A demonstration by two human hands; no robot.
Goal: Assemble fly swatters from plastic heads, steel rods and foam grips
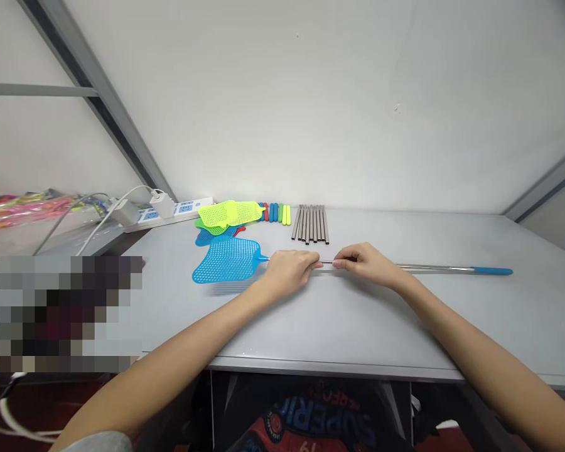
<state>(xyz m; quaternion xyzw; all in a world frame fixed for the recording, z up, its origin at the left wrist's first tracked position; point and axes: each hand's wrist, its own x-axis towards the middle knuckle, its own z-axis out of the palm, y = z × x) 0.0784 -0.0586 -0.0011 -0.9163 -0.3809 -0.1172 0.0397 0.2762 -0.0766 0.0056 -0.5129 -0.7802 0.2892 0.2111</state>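
Observation:
A long fly swatter with a blue perforated head [228, 260], a thin metal rod [435, 268] and a blue handle grip [493, 271] lies crosswise above the table. My left hand [292, 270] is closed around the rod close to the head. Beside it, my right hand [361, 262] pinches the same rod between thumb and fingers. Behind my hands, several metal tubes [309, 224] lie side by side. Coloured handle grips [277, 213] in blue, red, green and yellow sit left of the tubes, by a pile of yellow-green swatter heads [228, 214].
A white power strip [188, 207] with plugged-in chargers [162, 204] and cables stands at the back left. Plastic-wrapped colourful goods [42, 216] lie further left. A blurred patch [70, 314] covers the left front. The grey table [348, 345] meets a white wall [311, 125].

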